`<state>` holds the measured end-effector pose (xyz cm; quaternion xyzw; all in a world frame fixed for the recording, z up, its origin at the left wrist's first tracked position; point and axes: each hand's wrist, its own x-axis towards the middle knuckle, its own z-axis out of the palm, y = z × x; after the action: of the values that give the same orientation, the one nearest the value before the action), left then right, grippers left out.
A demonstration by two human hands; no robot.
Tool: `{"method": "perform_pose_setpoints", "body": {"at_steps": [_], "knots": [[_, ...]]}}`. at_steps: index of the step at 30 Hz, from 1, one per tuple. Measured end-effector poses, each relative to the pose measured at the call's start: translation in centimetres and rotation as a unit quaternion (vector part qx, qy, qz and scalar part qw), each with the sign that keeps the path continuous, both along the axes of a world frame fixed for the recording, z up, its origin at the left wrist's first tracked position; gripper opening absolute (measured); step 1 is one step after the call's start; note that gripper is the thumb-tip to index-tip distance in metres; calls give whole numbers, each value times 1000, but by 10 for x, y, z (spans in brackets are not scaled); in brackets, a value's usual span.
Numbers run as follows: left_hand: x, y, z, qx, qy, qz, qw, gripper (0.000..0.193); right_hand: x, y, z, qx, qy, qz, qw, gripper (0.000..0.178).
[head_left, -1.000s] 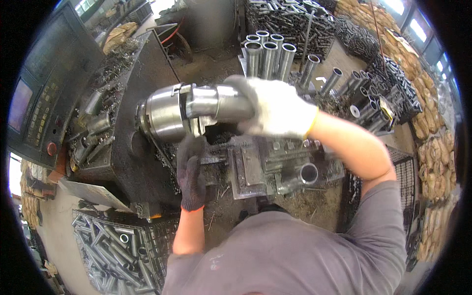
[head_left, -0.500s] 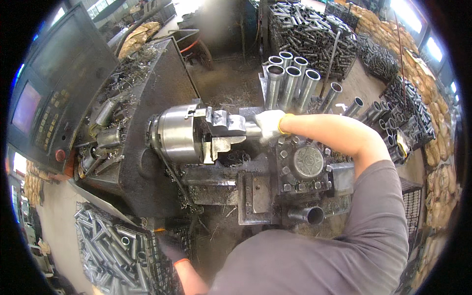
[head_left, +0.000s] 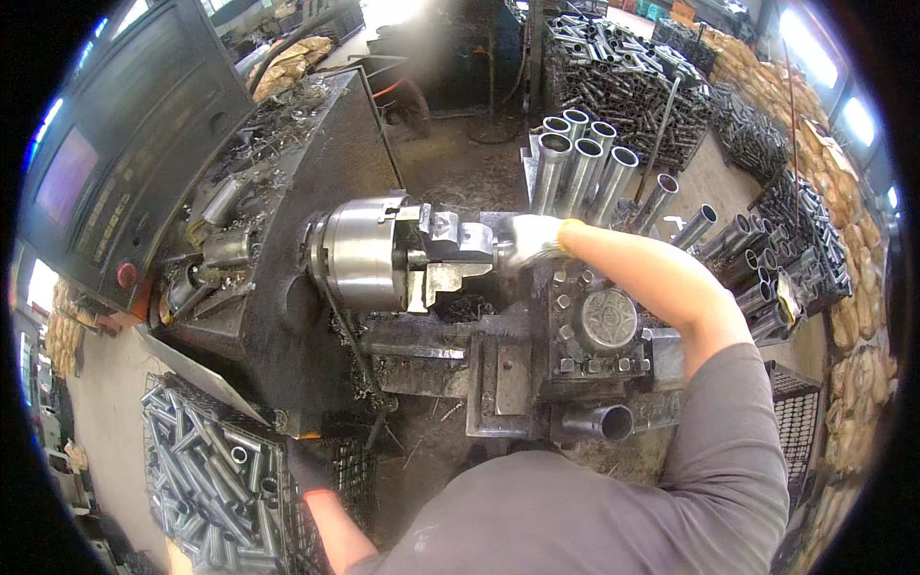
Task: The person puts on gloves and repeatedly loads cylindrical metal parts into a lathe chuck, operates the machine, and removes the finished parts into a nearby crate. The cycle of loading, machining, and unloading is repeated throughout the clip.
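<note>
My right hand (head_left: pixel 535 240), in a white glove with a yellow cuff, is closed around the outer end of a metal tube (head_left: pixel 499 251). Most of that tube is hidden by the glove and by the stepped jaws (head_left: pixel 460 240) of the lathe chuck (head_left: pixel 359 255), which surround its other end. Low on the left, my left hand (head_left: pixel 309 470) wears a dark glove with a red-orange cuff. It hangs beside the wire crate of short tubes (head_left: pixel 216 479), dim against the machine base, and its fingers cannot be made out.
Just right of the chuck sits the tool turret (head_left: pixel 606 321), its bolts sticking up, with a short pipe (head_left: pixel 610 422) below. Several upright tubes (head_left: pixel 583 177) stand behind my right forearm. The control panel (head_left: pixel 86 201) rises at left; a leaning metal plate (head_left: pixel 201 374) borders the crate.
The view has shifted, so the machine appears farther right. My right hand is slightly closer to the chuck jaws, and less tube shows between them. My left hand has moved a little left.
</note>
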<state>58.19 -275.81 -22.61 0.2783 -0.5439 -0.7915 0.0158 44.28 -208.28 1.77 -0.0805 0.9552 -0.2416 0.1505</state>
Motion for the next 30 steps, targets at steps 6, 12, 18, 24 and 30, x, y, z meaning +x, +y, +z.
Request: {"method": "perform_pose_setpoints", "body": {"at_steps": [6,12,18,24,30], "knots": [[8,47,45,-350,26,54,935,62,115,18,89,23,163,-170,972,70],[-34,105,258,-714,413,103,556,52,290,23,82,-157,321,-409,840,37],[-228,120,397,-826,118,6,551,71,382,-13,27,-196,288,-467,813,39],[-225,135,415,-804,137,-28,577,72,446,-50,20,-107,242,-461,847,40],[35,187,239,-603,471,-156,625,41,449,-57,-14,-160,195,-410,877,56]]}}
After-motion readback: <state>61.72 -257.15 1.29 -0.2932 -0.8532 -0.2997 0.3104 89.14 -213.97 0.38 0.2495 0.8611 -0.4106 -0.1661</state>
